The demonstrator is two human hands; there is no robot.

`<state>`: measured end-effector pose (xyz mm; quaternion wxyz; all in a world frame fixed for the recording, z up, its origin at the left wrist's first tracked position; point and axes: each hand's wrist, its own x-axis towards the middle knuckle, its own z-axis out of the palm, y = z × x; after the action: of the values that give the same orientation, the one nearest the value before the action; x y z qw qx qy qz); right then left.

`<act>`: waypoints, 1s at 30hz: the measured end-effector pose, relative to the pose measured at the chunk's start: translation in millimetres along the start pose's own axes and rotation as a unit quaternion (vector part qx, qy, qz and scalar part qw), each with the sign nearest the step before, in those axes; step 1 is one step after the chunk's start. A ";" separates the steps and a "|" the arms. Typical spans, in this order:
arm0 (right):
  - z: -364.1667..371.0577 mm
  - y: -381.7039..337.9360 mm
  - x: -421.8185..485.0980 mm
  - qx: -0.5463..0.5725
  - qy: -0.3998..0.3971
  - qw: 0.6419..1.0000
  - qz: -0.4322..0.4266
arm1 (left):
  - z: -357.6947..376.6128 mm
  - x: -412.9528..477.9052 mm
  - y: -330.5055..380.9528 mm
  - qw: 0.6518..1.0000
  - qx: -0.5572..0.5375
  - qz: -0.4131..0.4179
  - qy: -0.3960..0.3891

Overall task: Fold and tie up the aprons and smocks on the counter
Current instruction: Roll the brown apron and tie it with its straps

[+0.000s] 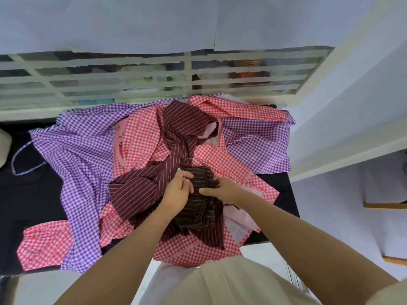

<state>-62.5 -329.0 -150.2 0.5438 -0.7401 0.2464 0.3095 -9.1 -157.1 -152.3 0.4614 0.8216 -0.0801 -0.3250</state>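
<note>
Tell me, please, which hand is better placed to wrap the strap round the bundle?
Probably left hand: it pinches the maroon striped strap, while right hand holds the folded maroon cloth bundle.

Matt striped maroon cloth apron [141, 190], checked cotton-like smocks [83, 155], glossy black counter [33, 194]

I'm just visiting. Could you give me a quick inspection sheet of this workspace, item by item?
Surface: black counter, mostly under cloth.
Job's things: maroon apron bunched on top; red smock and purple smock spread unfolded beneath.
Clutter: white object at left edge, cut off.
Hands: left hand and right hand both grip the maroon apron.
Cables: nothing seen.
Surroundings: grille behind the counter; white wall at right.
</note>
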 end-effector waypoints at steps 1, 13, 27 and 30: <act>4.0 -1.9 1.2 0.027 0.010 1.000 0.009 | 0.4 -0.4 0.8 1.000 -0.005 0.001 -0.006; -15.4 -38.8 -9.8 -0.002 -0.066 0.997 -0.050 | -32.7 -9.2 72.9 0.912 0.204 0.340 -0.100; -9.1 -44.6 -34.6 -0.186 -0.143 0.964 -0.122 | -62.4 20.0 95.5 0.963 0.033 0.030 -0.267; -14.4 -50.6 -39.4 -0.131 -0.145 0.967 -0.165 | -65.3 21.8 83.6 0.967 -0.011 -0.028 -0.253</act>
<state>-51.3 -327.2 -85.5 0.5157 -0.7826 -0.0031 0.3488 61.6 -167.3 -71.0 0.4261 0.7096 -0.1672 -0.5357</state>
